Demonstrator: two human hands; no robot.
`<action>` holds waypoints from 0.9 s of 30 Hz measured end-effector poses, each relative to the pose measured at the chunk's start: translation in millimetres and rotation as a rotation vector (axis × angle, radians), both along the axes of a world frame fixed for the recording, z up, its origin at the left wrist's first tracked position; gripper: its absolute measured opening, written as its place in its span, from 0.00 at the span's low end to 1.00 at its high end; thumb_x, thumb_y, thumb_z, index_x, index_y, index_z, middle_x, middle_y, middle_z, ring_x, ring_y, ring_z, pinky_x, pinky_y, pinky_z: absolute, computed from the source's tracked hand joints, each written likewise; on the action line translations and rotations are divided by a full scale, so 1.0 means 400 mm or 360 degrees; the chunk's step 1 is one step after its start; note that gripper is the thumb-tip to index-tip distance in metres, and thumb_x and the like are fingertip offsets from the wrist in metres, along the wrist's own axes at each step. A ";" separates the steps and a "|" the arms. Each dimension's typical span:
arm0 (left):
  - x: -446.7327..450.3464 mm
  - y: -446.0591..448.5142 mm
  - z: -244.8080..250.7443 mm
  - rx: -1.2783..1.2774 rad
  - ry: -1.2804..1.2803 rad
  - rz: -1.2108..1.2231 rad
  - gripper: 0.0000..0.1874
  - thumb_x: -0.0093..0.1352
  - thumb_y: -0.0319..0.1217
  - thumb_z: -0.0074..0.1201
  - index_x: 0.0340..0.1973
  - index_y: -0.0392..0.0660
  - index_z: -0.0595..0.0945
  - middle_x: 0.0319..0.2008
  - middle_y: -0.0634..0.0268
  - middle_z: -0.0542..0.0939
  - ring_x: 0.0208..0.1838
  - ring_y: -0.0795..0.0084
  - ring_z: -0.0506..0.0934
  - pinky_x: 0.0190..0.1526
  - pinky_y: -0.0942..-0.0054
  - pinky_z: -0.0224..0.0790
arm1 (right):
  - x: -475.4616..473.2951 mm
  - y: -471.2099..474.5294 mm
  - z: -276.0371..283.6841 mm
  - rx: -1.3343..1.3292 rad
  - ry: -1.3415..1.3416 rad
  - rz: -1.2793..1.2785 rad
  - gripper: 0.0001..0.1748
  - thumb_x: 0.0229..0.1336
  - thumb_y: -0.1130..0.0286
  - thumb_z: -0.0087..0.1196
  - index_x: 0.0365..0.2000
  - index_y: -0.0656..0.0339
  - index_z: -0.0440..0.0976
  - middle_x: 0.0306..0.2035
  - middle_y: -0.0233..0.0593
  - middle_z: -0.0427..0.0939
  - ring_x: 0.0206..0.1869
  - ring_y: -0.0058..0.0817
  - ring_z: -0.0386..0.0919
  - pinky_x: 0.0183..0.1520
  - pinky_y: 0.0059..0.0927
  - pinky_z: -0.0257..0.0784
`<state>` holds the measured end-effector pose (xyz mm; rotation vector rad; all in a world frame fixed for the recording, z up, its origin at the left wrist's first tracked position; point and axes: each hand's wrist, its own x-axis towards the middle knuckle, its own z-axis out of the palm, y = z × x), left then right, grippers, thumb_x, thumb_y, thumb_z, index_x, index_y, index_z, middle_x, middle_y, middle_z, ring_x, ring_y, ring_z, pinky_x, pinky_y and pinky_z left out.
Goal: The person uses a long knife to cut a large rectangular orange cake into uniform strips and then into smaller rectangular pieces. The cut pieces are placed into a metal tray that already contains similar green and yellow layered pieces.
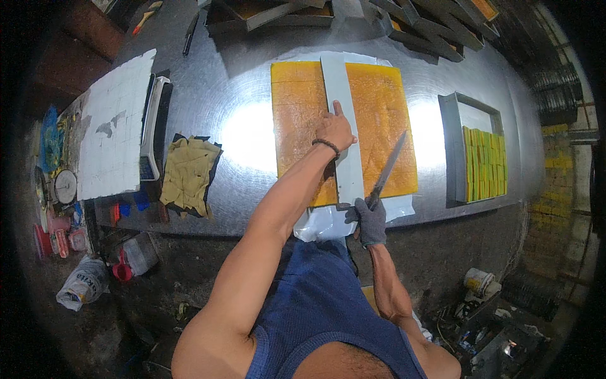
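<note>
A flat orange-yellow slab (pixel 378 113) lies on white plastic sheeting (pixel 326 225) on the metal table. Lengthwise across it rests a pale straight strip (pixel 348 175). Bare, with a beaded bracelet at the wrist, my left hand (pixel 336 129) presses on the strip's middle, index finger pointing away from me. My right hand (pixel 370 221), in a grey glove, is at the strip's near end and grips a long knife (pixel 390 163) by its handle. The blade slants up and to the right over the slab. Faint lines cross the slab's surface.
Right of the slab stands a metal frame (pixel 459 142) with green-yellow strips (pixel 486 166) inside. Left lie a tan cloth (pixel 189 175), a scale (pixel 154 132) and a white board (pixel 116 128). More metal frames (pixel 289 19) sit at the far edge, near a dark-handled tool (pixel 191 34).
</note>
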<state>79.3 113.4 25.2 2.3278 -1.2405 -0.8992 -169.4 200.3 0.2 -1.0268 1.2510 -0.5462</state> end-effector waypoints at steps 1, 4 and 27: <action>0.000 0.000 0.000 0.0004 -0.0009 0.0003 0.64 0.61 0.45 0.72 0.75 0.26 0.43 0.58 0.24 0.73 0.57 0.35 0.79 0.58 0.52 0.76 | 0.002 0.002 -0.004 0.0014 -0.0007 -0.0003 0.10 0.67 0.71 0.57 0.34 0.65 0.68 0.25 0.47 0.80 0.24 0.34 0.81 0.26 0.36 0.80; 0.002 -0.002 -0.009 0.0019 0.0005 0.0001 0.64 0.60 0.44 0.73 0.75 0.28 0.43 0.58 0.24 0.73 0.57 0.35 0.79 0.58 0.51 0.76 | 0.007 0.004 -0.014 0.0053 -0.0052 -0.0053 0.10 0.63 0.72 0.59 0.35 0.64 0.68 0.25 0.42 0.78 0.23 0.30 0.79 0.24 0.32 0.77; 0.011 -0.005 -0.020 0.0055 -0.0153 -0.0101 0.68 0.57 0.41 0.77 0.76 0.31 0.41 0.60 0.17 0.67 0.61 0.27 0.74 0.62 0.46 0.71 | 0.348 -0.455 0.025 -0.1243 0.0613 0.0928 0.31 0.67 0.66 0.46 0.67 0.69 0.62 0.55 0.71 0.75 0.56 0.63 0.77 0.59 0.53 0.72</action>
